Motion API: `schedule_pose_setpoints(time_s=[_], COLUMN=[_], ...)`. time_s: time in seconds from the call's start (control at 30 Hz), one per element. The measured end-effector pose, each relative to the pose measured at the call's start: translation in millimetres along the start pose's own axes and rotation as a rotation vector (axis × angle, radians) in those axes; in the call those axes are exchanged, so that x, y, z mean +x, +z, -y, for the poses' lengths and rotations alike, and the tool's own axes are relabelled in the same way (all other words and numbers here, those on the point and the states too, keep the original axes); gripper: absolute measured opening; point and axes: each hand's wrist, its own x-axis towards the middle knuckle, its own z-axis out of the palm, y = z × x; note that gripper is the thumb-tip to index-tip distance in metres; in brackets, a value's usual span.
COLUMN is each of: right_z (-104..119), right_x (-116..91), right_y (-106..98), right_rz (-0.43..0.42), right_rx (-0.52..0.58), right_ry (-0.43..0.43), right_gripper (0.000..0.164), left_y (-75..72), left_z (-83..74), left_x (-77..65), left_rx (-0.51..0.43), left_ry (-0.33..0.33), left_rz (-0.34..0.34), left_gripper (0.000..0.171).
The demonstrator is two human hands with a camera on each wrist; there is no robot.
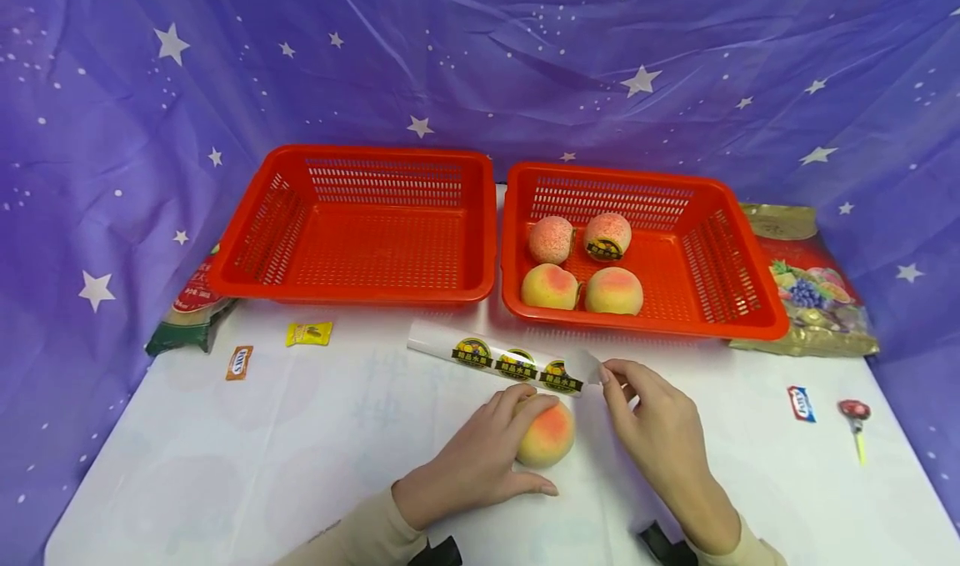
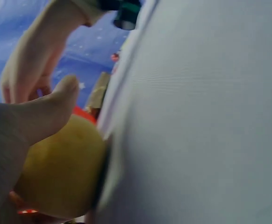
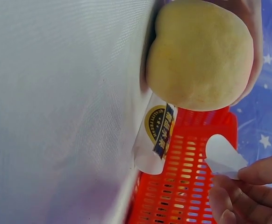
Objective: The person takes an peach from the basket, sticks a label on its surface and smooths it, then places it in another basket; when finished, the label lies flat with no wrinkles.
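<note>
A yellow peach with a red blush rests on the white table. My left hand grips it from the left, fingers over its far side; in the left wrist view the thumb lies along the peach. Just to the right, my right hand pinches a peeled sticker between thumb and forefinger. In the right wrist view the sticker shows its whitish back, held off the table. Beyond the peach lies a white roll of stickers with several black-and-gold round fruit labels showing along it.
A red basket at the back right holds several peaches, some with labels. Left of it stands another red basket. Wrapped candies, one a yellow piece, a lollipop and snack bags, including a gold one, lie toward the sides.
</note>
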Motion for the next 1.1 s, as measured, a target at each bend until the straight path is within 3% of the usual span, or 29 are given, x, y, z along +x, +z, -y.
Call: schedule_pose_setpoints(time_s=[0.2,0.37,0.47,0.6,0.77,0.83,0.93,1.1], right_z=[0.3,0.7,2.6,8.4,19.5,24.6,32.8,46.1], right_x=[-1.3,-2.3,-0.6,5.2,12.3,14.4,17.2,20.0], right_y=[-1.1,-2.8,-5.5,-10.7,-17.2,-19.2,-21.4,-23.0], right_rz=[0.007,-0.008,-0.031,-0.070,-0.077,-0.082,-0.113,-0.185], right_rx=[0.003,0.018,0.041,0.094,0.163,0.189,0.227,0.253], right_ry=[-0.001,-0.006,-0.007,-0.021,-0.054,-0.080,-0.140,-0.246], right_gripper=[0.011,0.011,0.010,0.010,0.012,0.015,0.017,0.018], left_y=[9.0,7.0,0.6,-15.7,-36.5,-41.6,-45.7,-49.3], left_z=[-2.2,-1.8,-0.5,3.2,6.8,6.7,5.7,0.0], left_x=[0.4,2.9,5.5,7.8,7.8,8.2,7.4,2.8], left_rx=[-0.001,-0.114,-0.308,-0.711,-1.121,-1.228,-1.298,-1.440], left_ry=[-0.032,-0.087,-0.176,-0.289,-0.278,-0.251,-0.214,-0.229], left_rz=[-0.062,-0.078,-0.064,-0.049,-0.042,-0.033,-0.028,-0.011], left_gripper=[0.079,0.076,0.075,0.071,0.065,0.061,0.055,0.057])
